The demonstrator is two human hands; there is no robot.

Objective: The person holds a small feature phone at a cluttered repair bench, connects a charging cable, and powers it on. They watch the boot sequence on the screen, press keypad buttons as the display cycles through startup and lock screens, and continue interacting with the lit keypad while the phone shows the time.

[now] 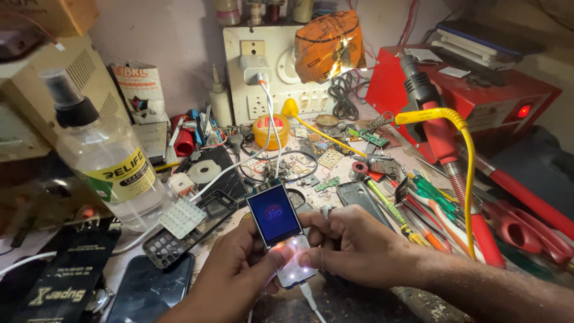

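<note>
Bottle of clear plastic with a black pump top (pixel 107 161) stands near the worktop's left edge; I count one. Just right of it lie one white rubber keypad mat (pixel 183 218) and one empty black phone frame (pixel 190 230), so the casing is off and not yet refitted. At the front edge, in the middle, my left hand (pixel 230 275) and my right hand (pixel 353 242) both close around one small stripped keypad phone with a lit blue screen and glowing white board (pixel 281 236), thumbs pressing its lower half; one white cable runs from its bottom end. It powers on, by my judgement. Further right lie one green-handled screwdriver (pixel 388 209) and one pair of red-handled scissors (pixel 526 230) toward the right edge.
</note>
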